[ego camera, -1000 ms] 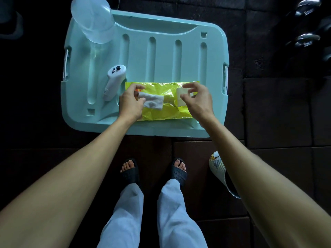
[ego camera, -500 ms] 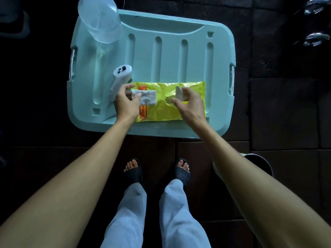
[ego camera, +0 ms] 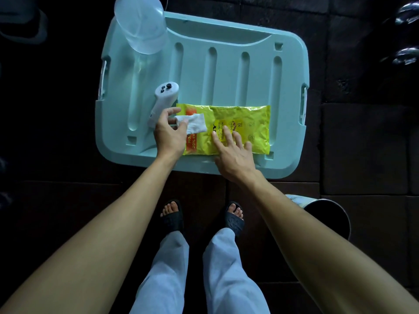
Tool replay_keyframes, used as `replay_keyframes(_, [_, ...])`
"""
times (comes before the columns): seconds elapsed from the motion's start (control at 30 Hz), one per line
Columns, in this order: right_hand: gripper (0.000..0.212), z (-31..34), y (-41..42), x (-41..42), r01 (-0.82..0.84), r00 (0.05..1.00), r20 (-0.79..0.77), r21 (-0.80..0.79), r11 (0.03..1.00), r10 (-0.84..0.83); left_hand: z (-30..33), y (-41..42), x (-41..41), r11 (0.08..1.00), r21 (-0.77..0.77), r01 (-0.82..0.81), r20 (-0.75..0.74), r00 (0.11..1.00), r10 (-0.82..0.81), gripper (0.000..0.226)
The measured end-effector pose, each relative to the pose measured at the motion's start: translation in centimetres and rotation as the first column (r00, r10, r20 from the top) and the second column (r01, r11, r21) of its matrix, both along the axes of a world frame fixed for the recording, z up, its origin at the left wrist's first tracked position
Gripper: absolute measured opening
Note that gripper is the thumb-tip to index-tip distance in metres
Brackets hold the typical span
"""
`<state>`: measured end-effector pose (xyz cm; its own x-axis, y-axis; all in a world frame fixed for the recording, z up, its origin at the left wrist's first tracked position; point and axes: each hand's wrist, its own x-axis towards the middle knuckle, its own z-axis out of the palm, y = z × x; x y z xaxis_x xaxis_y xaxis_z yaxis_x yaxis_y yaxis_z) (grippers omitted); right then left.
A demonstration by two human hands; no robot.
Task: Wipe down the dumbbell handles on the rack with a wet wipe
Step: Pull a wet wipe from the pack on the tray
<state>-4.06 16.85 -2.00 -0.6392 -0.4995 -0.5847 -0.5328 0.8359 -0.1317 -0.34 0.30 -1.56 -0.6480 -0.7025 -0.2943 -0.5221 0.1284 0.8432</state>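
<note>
A yellow wet-wipe pack (ego camera: pixel 244 123) lies flat on a pale teal bin lid (ego camera: pixel 226 75). My left hand (ego camera: pixel 169 133) pinches a white wet wipe (ego camera: pixel 193 123) over the pack's left end. My right hand (ego camera: pixel 233 152) lies with straight, spread fingers pressing on the pack's middle. Chrome dumbbell ends (ego camera: pixel 407 56) show at the far right edge in the dark; their handles are hidden.
A white controller (ego camera: pixel 162 98) lies on the lid just left of my left hand. A clear plastic bottle (ego camera: pixel 141 23) stands at the lid's back left corner. A metal bin (ego camera: pixel 326 214) stands on the dark floor by my right arm. My sandalled feet are below.
My right hand has let go of the pack's white flap and now lies flat on the pack. The flap is shut. My left hand still holds the wipe, slightly lower.
</note>
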Motion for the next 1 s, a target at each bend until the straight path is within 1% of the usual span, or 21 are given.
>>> replay_keyframes(0.07, [0.065, 0.8, 0.0, -0.3, 0.079, 0.997, 0.015, -0.110, 0.991, -0.078, 0.1, 0.1, 0.0, 1.000, 0.016, 0.002, -0.007, 1.000, -0.002, 0.025])
replay_keyframes(0.17, [0.057, 2.0, 0.3, -0.8, 0.260, 0.966, 0.058, -0.269, 0.927, -0.254, 1.3, 0.4, 0.0, 1.000, 0.027, -0.001, -0.024, 1.000, 0.002, 0.025])
replay_keyframes(0.2, [0.054, 2.5, 0.4, -1.0, 0.318, 0.948, 0.085, -0.315, 0.894, -0.308, 1.8, 0.6, 0.1, 1.000, 0.030, -0.004, -0.030, 1.000, 0.005, 0.024])
replay_keyframes(0.27, [0.048, 3.6, 0.8, -1.2, 0.440, 0.897, 0.173, -0.414, 0.797, -0.406, 3.0, 1.1, 0.1, 0.999, 0.044, -0.011, -0.034, 0.999, 0.013, 0.024])
replay_keyframes(0.33, [0.043, 5.3, 1.2, -1.3, 0.510, 0.858, 0.220, -0.474, 0.717, -0.465, 4.7, 1.9, 0.2, 0.999, 0.050, -0.001, -0.039, 0.999, 0.003, 0.024])
replay_keyframes(0.4, [0.041, 6.5, 1.5, -1.5, 0.515, 0.855, 0.215, -0.467, 0.719, -0.472, 5.9, 2.5, 0.1, 0.999, 0.051, 0.010, -0.032, 0.999, -0.009, 0.024])
replay_keyframes(0.5, [0.043, 6.9, 1.6, -1.8, 0.459, 0.888, 0.224, -0.418, 0.784, -0.401, 6.5, 3.0, 0.0, 0.998, 0.036, 0.058, -0.008, 0.998, -0.058, 0.025])
replay_keyframes(0.53, [0.043, 6.6, 1.5, -2.0, 0.455, 0.890, 0.244, -0.407, 0.792, -0.386, 6.1, 2.9, -0.2, 0.997, 0.024, 0.075, -0.004, 0.997, -0.075, 0.026])
replay_keyframes(0.57, [0.041, 6.2, 1.3, -2.1, 0.475, 0.878, 0.273, -0.413, 0.777, -0.392, 5.5, 2.8, -0.3, 0.996, 0.021, 0.090, -0.004, 0.996, -0.090, 0.026])
replay_keyframes(0.6, [0.040, 5.6, 1.2, -2.1, 0.528, 0.847, 0.325, -0.425, 0.735, -0.421, 4.7, 2.7, -0.4, 0.994, 0.031, 0.105, -0.015, 0.994, -0.104, 0.027])
replay_keyframes(0.63, [0.039, 5.2, 1.0, -2.1, 0.612, 0.789, 0.399, -0.443, 0.655, -0.467, 4.0, 2.8, -0.4, 0.992, 0.055, 0.117, -0.031, 0.993, -0.116, 0.028])
replay_keyframes(0.7, [0.042, 4.1, 1.0, -2.2, 0.770, 0.638, 0.535, -0.468, 0.434, -0.554, 2.8, 3.3, -0.8, 0.982, 0.100, 0.158, -0.059, 0.987, -0.152, 0.031])
replay_keyframes(0.73, [0.041, 3.9, 1.2, -2.2, 0.809, 0.584, 0.575, -0.469, 0.355, -0.573, 2.4, 3.7, -1.1, 0.977, 0.109, 0.181, -0.061, 0.983, -0.176, 0.032])
replay_keyframes(0.83, [0.026, 3.3, 2.4, -2.4, 0.827, 0.537, 0.574, -0.504, 0.250, -0.618, 1.6, 5.4, -1.7, 0.953, 0.131, 0.272, -0.064, 0.962, -0.265, 0.035])
replay_keyframes(0.87, [0.024, 3.1, 3.0, -2.6, 0.836, 0.504, 0.572, -0.511, 0.200, -0.647, 1.5, 5.8, -1.5, 0.941, 0.105, 0.322, -0.063, 0.946, -0.317, 0.036])
replay_keyframes(0.9, [0.024, 2.8, 3.6, -2.8, 0.849, 0.460, 0.577, -0.508, 0.144, -0.675, 1.3, 6.0, -1.3, 0.917, 0.044, 0.398, -0.049, 0.917, -0.396, 0.038])
replay_keyframes(0.93, [0.024, 2.5, 4.2, -3.0, 0.861, 0.419, 0.582, -0.498, 0.101, -0.697, 1.1, 6.0, -1.0, 0.869, -0.046, 0.493, -0.011, 0.870, -0.494, 0.041])
replay_keyframes(0.97, [0.024, 2.3, 4.8, -3.2, 0.869, 0.392, 0.586, -0.489, 0.075, -0.709, 0.6, 5.8, -0.6, 0.794, -0.135, 0.592, 0.057, 0.805, -0.591, 0.047])
replay_keyframes(1.0, [0.024, 2.0, 5.3, -3.4, 0.871, 0.385, 0.582, -0.486, 0.073, -0.716, 0.2, 5.6, -0.3, 0.700, -0.209, 0.683, 0.150, 0.730, -0.667, 0.052])
